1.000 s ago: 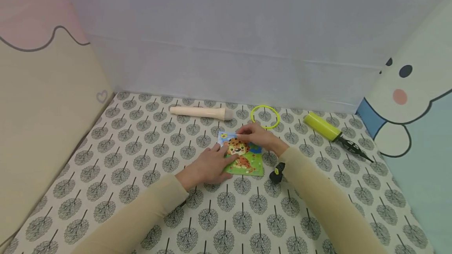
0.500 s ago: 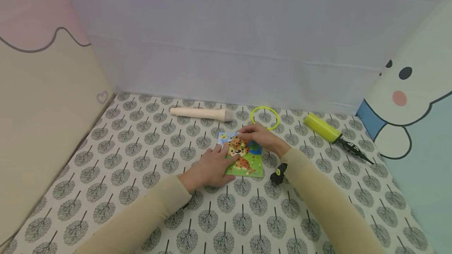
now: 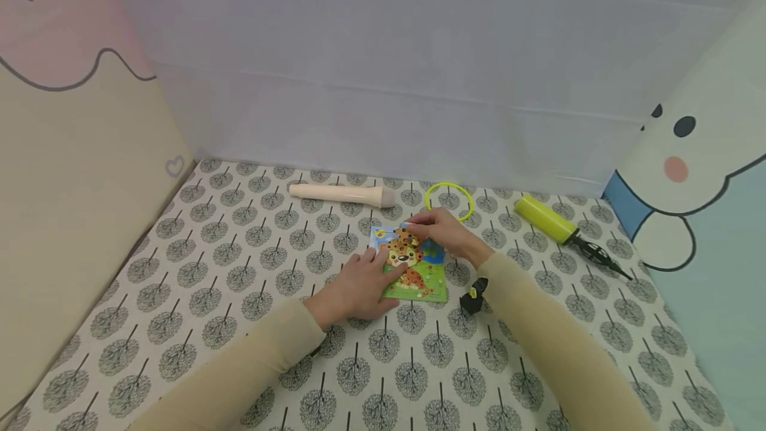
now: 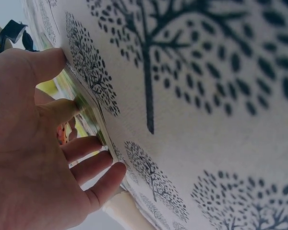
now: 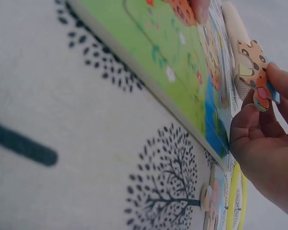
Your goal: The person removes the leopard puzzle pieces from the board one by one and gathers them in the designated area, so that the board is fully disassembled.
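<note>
A thin jigsaw puzzle board (image 3: pixel 431 285) with a cartoon leopard on green grass lies flat on the tree-print cloth. My left hand (image 3: pixel 359 285) rests at its left side, fingers spread and reaching onto the picture. In the left wrist view, several fingertips touch the board's edge (image 4: pixel 103 125). Over the upper part, my right hand (image 3: pixel 439 228) pinches a leopard-spotted puzzle piece (image 5: pixel 253 64) between thumb and fingers. The right wrist view shows this piece tilted up, clear of the board. My right hand covers the board's upper right corner.
Behind the board lies a pale cream microphone-shaped stick (image 3: pixel 341 193). A yellow ring (image 3: pixel 469 195) lies just past my right hand. Farther right is a yellow-green hand pump (image 3: pixel 547 218) with a black nozzle. Fabric walls stand at the back and both sides.
My right hand has shifted slightly right, and the spotted piece in its fingers shows more plainly, tilted over the leopard's head. My left hand has stayed nearly in place.
</note>
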### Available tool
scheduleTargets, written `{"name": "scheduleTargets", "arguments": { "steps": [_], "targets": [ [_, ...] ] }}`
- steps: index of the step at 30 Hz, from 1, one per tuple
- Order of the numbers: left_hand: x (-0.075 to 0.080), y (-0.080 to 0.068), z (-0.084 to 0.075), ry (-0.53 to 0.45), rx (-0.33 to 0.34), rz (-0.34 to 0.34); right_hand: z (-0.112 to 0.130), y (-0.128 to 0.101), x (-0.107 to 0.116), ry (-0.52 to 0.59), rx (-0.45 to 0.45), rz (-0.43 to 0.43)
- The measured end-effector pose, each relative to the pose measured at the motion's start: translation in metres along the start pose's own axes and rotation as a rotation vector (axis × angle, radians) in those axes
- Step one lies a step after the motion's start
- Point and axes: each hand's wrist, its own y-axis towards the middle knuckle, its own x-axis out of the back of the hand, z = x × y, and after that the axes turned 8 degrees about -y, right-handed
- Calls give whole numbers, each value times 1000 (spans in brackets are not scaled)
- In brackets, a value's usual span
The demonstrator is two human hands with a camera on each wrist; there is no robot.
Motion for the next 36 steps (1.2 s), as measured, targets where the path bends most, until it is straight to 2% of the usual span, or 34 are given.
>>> {"name": "scheduleTargets", "arguments": {
  "steps": [7, 13, 16, 19, 21, 28, 30, 36],
  "targets": [
    [2, -2, -3, 31, 22, 17, 2, -8, 8, -50, 5, -67],
    [2, -2, -4, 31, 58, 37, 9, -25, 23, -22, 58, -80],
    [2, -2, -4, 32, 60, 37, 20, -39, 33, -29, 38, -93],
    [1, -3, -4, 39, 56, 29, 24, -50, 42, -60, -19, -110],
    [-1, -2, -3, 42, 54, 29, 16, -54, 47, -83, -51, -119],
    [-1, -2, -4, 47, 58, 29, -41, -55, 68, -118, -116, -167],
    [-1, -3, -4, 45, 58, 29, -48, -59, 71, -126, -160, -186],
    [-1, -4, -6, 30, 45, 26, -60, -69, 80, -157, -177, -166]
  ]
}}
